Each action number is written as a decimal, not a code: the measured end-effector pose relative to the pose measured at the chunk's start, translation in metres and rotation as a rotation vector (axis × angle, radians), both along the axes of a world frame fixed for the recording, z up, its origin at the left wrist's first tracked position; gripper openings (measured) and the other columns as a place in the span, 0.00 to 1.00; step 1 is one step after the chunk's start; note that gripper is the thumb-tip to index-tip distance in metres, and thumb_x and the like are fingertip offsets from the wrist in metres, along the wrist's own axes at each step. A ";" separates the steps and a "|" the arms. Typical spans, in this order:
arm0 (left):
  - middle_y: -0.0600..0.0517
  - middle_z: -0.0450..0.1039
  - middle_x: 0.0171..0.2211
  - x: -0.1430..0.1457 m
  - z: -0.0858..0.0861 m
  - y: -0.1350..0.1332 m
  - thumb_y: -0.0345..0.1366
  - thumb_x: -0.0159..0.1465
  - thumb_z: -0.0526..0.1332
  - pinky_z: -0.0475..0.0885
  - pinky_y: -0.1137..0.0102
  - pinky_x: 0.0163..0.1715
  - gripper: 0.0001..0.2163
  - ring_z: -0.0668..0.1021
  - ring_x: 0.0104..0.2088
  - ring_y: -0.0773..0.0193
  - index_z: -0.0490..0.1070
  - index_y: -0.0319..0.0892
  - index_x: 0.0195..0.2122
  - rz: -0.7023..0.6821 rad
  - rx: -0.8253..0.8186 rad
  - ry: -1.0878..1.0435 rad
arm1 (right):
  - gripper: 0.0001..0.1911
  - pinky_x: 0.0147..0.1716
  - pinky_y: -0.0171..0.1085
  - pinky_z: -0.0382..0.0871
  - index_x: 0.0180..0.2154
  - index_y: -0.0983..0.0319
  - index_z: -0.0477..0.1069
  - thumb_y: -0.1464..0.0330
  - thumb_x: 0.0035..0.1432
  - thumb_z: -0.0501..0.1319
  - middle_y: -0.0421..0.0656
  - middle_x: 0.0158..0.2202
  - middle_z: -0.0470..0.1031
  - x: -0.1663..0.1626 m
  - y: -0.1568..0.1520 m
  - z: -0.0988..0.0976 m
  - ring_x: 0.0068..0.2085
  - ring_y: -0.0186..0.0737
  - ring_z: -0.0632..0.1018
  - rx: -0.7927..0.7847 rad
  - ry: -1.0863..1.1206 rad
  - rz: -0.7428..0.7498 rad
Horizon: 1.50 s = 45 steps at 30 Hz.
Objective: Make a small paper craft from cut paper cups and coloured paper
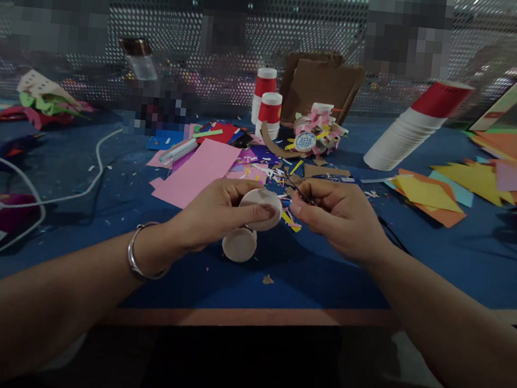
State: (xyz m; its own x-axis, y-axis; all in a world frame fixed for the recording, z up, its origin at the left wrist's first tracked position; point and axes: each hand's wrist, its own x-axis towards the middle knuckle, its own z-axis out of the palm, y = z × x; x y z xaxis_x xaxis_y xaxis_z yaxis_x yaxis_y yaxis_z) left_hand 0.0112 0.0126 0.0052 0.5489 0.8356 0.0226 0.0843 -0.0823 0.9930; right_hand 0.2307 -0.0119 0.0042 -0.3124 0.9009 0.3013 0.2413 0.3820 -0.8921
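At the left of the surface [323, 285] a white cable [98, 157] curls near a purple device [6, 224]. Next comes a pink sheet [199, 173], beyond the left hand [215, 209]. That hand pinches a white disc [254, 198], thumb across its near face, above the surface close to its front edge; a second disc [239, 245] sits just below it. Behind them lie paper scraps [272, 173], with cups [269, 113] and a paper-trimmed bundle [322, 126] farther back. The right hand [336, 215] pinches a slim dark tool [303, 194], perhaps scissors, beside the disc. Farther right stand a leaning cup stack [411, 132] and coloured sheets [427, 195].

Judging by the scraps, a good deal of cutting is done. The bundle carries its paper trim, while both discs look plain, so any trimming or decorating of them seems left; whether the held one has its final outline I cannot tell.

Both forearms angle in from the near corners, wrists low, the hands facing each other with a small gap between. The left fingers curl behind the disc; the right ones fold around the tool, whose tip points up and leftward.
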 end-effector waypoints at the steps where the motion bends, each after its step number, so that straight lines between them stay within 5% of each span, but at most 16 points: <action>1: 0.53 0.76 0.32 0.000 -0.001 0.001 0.43 0.60 0.74 0.68 0.74 0.32 0.13 0.74 0.31 0.70 0.80 0.38 0.36 0.027 -0.007 -0.013 | 0.14 0.25 0.36 0.51 0.27 0.61 0.68 0.64 0.62 0.65 0.34 0.23 0.60 0.000 0.000 0.000 0.25 0.29 0.59 0.021 -0.012 -0.005; 12: 0.55 0.77 0.33 0.003 0.002 -0.004 0.38 0.55 0.77 0.75 0.74 0.30 0.16 0.78 0.31 0.69 0.70 0.40 0.35 0.161 -0.097 -0.255 | 0.24 0.29 0.36 0.56 0.29 0.61 0.69 0.50 0.56 0.73 0.37 0.28 0.63 -0.004 -0.001 -0.003 0.30 0.34 0.63 0.047 -0.047 -0.063; 19: 0.56 0.76 0.35 0.009 0.007 -0.008 0.32 0.53 0.77 0.80 0.70 0.37 0.19 0.80 0.35 0.69 0.65 0.41 0.34 0.149 -0.219 -0.425 | 0.22 0.34 0.36 0.64 0.35 0.63 0.76 0.51 0.56 0.74 0.41 0.32 0.73 -0.005 -0.002 0.000 0.34 0.36 0.70 0.025 0.032 -0.052; 26: 0.57 0.75 0.34 0.009 0.000 -0.010 0.30 0.53 0.77 0.74 0.76 0.37 0.19 0.78 0.34 0.72 0.66 0.41 0.37 0.107 -0.217 -0.314 | 0.22 0.28 0.35 0.61 0.35 0.62 0.76 0.52 0.53 0.76 0.38 0.29 0.71 -0.005 -0.002 0.001 0.29 0.33 0.68 -0.018 0.140 -0.061; 33: 0.57 0.74 0.32 0.006 0.006 -0.010 0.35 0.56 0.77 0.73 0.76 0.32 0.17 0.76 0.31 0.71 0.69 0.42 0.37 -0.010 -0.317 -0.267 | 0.22 0.25 0.34 0.57 0.33 0.62 0.75 0.52 0.51 0.77 0.37 0.27 0.69 -0.006 -0.001 0.005 0.26 0.30 0.64 -0.110 0.166 0.002; 39: 0.46 0.82 0.38 -0.002 0.007 0.003 0.43 0.62 0.71 0.82 0.63 0.40 0.12 0.86 0.41 0.53 0.74 0.41 0.39 -0.287 -0.587 -0.338 | 0.21 0.23 0.33 0.56 0.33 0.63 0.75 0.54 0.51 0.77 0.35 0.26 0.68 -0.005 -0.001 0.003 0.24 0.27 0.63 -0.165 0.231 0.030; 45: 0.47 0.82 0.40 -0.007 0.008 0.001 0.39 0.61 0.73 0.82 0.66 0.39 0.13 0.87 0.42 0.54 0.71 0.43 0.40 -0.331 -0.566 -0.305 | 0.21 0.22 0.34 0.53 0.32 0.63 0.75 0.54 0.51 0.78 0.36 0.26 0.67 -0.007 -0.003 0.007 0.25 0.28 0.64 -0.165 0.261 0.055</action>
State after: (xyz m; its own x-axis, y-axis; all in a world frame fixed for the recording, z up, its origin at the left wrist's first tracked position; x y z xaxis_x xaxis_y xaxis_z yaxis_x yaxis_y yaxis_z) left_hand 0.0046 0.0140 0.0135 0.8137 0.5555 -0.1714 -0.1440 0.4783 0.8663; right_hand 0.2241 -0.0154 0.0116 -0.2933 0.9282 0.2290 -0.0207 0.2333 -0.9722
